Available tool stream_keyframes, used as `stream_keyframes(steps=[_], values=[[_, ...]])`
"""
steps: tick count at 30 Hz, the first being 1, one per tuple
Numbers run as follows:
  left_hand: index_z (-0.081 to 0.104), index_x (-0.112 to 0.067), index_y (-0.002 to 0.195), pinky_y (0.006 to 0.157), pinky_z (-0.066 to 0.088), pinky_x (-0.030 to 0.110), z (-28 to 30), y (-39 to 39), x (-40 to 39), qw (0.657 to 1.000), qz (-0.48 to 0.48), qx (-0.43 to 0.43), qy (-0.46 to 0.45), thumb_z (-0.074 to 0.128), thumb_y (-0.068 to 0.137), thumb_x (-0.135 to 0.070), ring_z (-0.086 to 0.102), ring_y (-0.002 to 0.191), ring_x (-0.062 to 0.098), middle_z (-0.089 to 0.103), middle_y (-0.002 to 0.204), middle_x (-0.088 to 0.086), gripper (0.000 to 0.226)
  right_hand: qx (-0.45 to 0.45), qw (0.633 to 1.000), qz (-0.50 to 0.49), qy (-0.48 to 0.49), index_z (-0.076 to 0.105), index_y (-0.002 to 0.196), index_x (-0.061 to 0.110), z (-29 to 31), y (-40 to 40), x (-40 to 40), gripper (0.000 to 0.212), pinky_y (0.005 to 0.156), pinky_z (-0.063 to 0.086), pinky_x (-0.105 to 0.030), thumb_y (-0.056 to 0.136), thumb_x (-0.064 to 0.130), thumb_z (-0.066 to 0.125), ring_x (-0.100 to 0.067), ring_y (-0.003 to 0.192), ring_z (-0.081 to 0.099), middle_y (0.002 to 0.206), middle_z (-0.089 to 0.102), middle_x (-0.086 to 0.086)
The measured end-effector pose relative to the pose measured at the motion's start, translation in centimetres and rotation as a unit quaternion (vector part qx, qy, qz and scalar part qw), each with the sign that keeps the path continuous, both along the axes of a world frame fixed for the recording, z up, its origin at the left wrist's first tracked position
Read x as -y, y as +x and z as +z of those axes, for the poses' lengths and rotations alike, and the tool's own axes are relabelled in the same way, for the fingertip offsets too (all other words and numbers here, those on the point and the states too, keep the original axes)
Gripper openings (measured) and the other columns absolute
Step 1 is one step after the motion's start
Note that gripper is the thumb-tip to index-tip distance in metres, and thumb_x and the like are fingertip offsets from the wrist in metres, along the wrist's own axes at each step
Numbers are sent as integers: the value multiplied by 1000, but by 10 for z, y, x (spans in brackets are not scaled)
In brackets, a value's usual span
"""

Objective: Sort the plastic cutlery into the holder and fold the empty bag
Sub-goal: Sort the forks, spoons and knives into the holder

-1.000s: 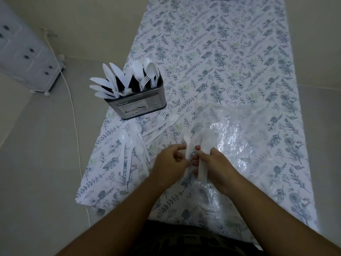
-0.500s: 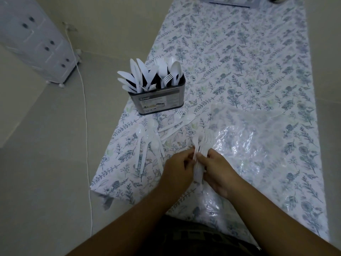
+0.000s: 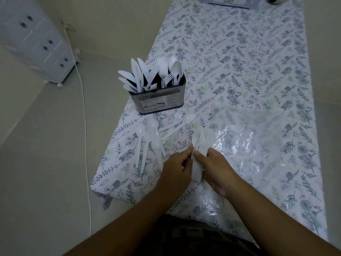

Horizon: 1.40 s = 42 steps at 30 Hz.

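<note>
My right hand (image 3: pixel 215 169) grips a stacked bundle of white plastic forks (image 3: pixel 202 143) by the handles, tines pointing away from me. My left hand (image 3: pixel 175 170) pinches the bundle's handle end from the left. Under and to the right of the hands lies the clear plastic bag (image 3: pixel 258 145), flat and crinkled on the flowered tablecloth. The steel cutlery holder (image 3: pixel 158 100) stands at the table's left edge with white knives, forks and spoons upright in it. Several loose spoons (image 3: pixel 149 139) lie left of my hands. A loose fork and spoon (image 3: pixel 179 121) lie in front of the holder.
The table's left edge and near corner (image 3: pixel 103 189) are close to the loose spoons. A white cord (image 3: pixel 84 126) runs down the floor beside a white drawer unit (image 3: pixel 36 41). A box and other items (image 3: pixel 228 2) sit at the far end.
The view has swung left and down, so holder and table sit further right in frame. My left hand has closed in on the bundle's handles, and a separate fork has joined the stack.
</note>
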State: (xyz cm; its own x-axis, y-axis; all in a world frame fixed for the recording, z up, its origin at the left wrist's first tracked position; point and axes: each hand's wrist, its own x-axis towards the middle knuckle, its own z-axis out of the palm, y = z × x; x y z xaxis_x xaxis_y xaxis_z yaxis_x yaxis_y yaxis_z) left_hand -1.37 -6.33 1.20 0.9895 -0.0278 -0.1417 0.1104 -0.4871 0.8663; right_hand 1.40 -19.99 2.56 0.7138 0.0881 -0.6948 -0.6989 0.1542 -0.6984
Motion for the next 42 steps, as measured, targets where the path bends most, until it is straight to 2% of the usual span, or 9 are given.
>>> stream_keyframes(steps=[5,11,14,17,22,31,35,39,42], values=[[58,-18,138,90,54,25,-3,2,-1,997,-13,62,32,52,101,-16,64,103,8,69,113,2,37,2,1000,-7,7,66,122,6,2,2,-3,23,85,62,-46,104,19,58,-30,97,77,106,79,-16],[61,-27,133,94,56,27,-2,5,-2,983,61,-92,-150,53,101,-9,66,108,2,71,118,-7,38,-18,999,10,31,64,126,9,4,5,-2,24,89,61,-49,107,18,51,-31,104,75,113,77,-16],[59,-24,136,81,49,17,-5,4,-6,999,-24,-16,-17,49,102,-17,61,94,4,65,103,-4,36,-29,999,4,27,62,124,4,1,5,-2,29,92,60,-54,104,25,58,-35,105,74,113,75,-22],[54,-17,140,77,41,22,-5,12,-6,985,-116,35,126,42,99,-24,49,91,12,50,96,-1,43,-29,999,-5,13,64,117,2,-1,5,-1,26,83,63,-47,103,24,61,-28,91,77,102,77,-19],[62,-10,112,80,42,19,-10,65,-19,977,-33,71,196,53,95,-12,53,100,14,58,106,3,19,-55,997,-33,34,61,123,2,-5,4,2,21,74,61,-44,105,11,54,-24,76,68,91,66,-13],[64,-10,109,77,55,36,-32,114,-16,959,-26,10,283,60,94,-7,62,97,25,67,101,9,16,-43,999,-28,4,65,115,5,-6,2,11,15,75,62,-47,104,12,56,-25,83,69,95,71,-14],[68,-17,111,66,52,16,-8,84,-4,995,17,-19,94,60,96,-13,65,75,5,70,87,-5,17,-39,998,-47,7,64,115,6,-5,8,17,15,85,60,-53,105,11,54,-26,83,69,95,70,-15],[71,-25,111,76,60,26,8,45,7,978,32,-162,-130,66,94,-17,72,89,8,74,98,-5,19,-35,998,-37,20,66,118,10,0,11,17,20,82,63,-52,106,18,53,-31,90,75,101,77,-15],[73,-19,113,69,57,16,5,35,9,987,33,-116,-109,64,96,-17,71,86,5,72,100,-5,20,-27,999,-23,25,64,122,11,1,9,12,21,70,63,-39,107,19,52,-30,97,73,111,73,-17]])
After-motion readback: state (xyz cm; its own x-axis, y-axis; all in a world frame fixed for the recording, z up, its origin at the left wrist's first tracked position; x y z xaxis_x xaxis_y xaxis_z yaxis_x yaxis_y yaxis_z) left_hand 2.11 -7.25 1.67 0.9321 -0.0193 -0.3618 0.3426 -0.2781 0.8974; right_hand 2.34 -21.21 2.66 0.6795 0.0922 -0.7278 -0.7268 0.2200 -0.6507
